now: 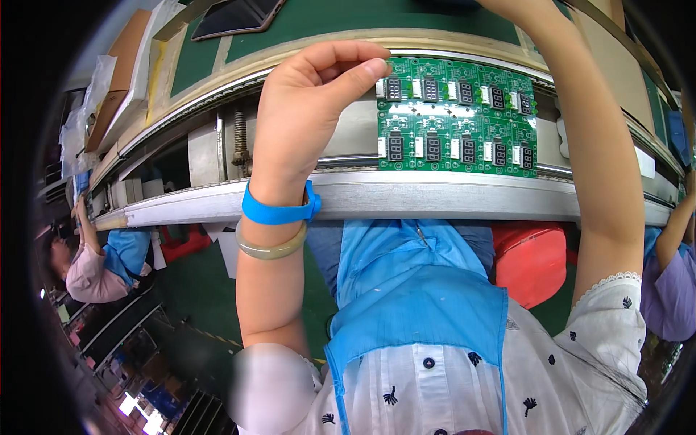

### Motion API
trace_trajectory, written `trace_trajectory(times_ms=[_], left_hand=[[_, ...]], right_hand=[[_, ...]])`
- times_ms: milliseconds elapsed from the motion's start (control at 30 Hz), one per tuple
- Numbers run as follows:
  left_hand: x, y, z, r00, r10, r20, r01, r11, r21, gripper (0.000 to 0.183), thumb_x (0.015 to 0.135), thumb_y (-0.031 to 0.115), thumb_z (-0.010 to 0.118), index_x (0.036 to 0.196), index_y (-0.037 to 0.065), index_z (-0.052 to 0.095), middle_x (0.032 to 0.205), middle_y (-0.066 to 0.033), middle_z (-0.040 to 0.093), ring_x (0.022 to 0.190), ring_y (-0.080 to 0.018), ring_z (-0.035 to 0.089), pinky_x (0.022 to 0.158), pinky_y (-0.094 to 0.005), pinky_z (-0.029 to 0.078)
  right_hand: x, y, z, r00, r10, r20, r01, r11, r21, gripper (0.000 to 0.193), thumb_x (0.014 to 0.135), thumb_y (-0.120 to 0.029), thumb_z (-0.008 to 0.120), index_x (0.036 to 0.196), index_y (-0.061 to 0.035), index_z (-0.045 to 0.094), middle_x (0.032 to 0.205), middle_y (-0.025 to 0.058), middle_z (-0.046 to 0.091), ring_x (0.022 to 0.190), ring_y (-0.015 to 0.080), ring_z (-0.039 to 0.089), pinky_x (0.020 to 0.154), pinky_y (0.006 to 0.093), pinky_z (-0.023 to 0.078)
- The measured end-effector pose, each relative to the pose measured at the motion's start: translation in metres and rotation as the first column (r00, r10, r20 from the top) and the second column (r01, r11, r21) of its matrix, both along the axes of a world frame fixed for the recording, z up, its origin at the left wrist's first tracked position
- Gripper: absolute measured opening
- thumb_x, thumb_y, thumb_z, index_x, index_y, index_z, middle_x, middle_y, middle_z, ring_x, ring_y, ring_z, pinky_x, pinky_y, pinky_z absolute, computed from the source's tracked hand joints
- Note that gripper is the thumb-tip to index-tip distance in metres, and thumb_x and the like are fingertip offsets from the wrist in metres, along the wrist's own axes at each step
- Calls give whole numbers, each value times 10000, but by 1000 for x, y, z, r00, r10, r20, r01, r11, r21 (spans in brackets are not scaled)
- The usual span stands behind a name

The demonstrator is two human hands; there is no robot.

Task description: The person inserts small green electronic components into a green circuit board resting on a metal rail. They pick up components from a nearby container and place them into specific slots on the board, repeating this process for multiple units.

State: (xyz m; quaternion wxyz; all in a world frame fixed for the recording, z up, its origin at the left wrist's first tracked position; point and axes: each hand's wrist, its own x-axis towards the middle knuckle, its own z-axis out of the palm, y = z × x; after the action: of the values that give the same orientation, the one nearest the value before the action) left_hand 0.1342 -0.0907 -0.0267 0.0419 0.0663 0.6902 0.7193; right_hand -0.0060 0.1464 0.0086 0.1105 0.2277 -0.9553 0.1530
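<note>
A green circuit board panel point(457, 119) lies across the rails of the conveyor, carrying two rows of black digit displays with white connectors beside them. At its upper left corner is my left hand point(319, 94), thumb and forefinger pinched together. Whatever is between those fingertips is too small to make out. My left wrist wears a blue strap point(279, 210) and a pale bangle point(272, 246). My right hand point(511, 9) reaches beyond the panel to the top edge of the view, where its fingers are cut off. Close to it is a dark object, also cut off.
A metal rail point(428, 197) runs along the near side of the conveyor. A dark tablet or phone point(238, 16) lies on the green surface beyond. Cardboard point(119, 69) stands at far left, and a red stool point(529, 262) is below the rail. Other people sit at both sides.
</note>
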Motion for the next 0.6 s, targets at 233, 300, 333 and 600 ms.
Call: trace_trajectory(times_ms=[233,300,333,600], left_hand=[[1,-2,-3,1000,-19,11,19,999,26,168,939,52,730,1091,-19,739,1007,-73,756,951,-121,696,882,-241,546],[1,-1,-4,1000,-22,3,22,1000,21,167,940,51,730,1090,-20,739,1009,-69,755,948,-117,693,876,-237,544],[2,-1,-4,1000,-21,4,21,1000,11,165,939,55,733,1087,-19,740,1003,-63,753,942,-111,688,868,-233,540],[2,2,-5,999,31,-29,-35,990,-134,139,916,103,770,1007,-3,766,889,-10,730,827,-63,646,761,-206,513]], right_hand=[[-6,-1,-1,1000,5,-2,-5,999,-31,164,825,-139,736,908,0,756,872,202,739,820,361,711,767,445,556],[-9,1,-6,998,20,-58,-23,999,-41,168,828,-136,726,903,13,742,870,203,734,816,368,707,764,446,553],[-10,2,-9,996,28,-85,-32,998,-46,171,829,-135,721,900,20,735,869,203,731,814,371,705,763,446,552],[6,5,-2,996,-87,-28,69,914,-401,129,829,-94,693,871,27,710,812,145,722,735,217,688,663,346,534]])
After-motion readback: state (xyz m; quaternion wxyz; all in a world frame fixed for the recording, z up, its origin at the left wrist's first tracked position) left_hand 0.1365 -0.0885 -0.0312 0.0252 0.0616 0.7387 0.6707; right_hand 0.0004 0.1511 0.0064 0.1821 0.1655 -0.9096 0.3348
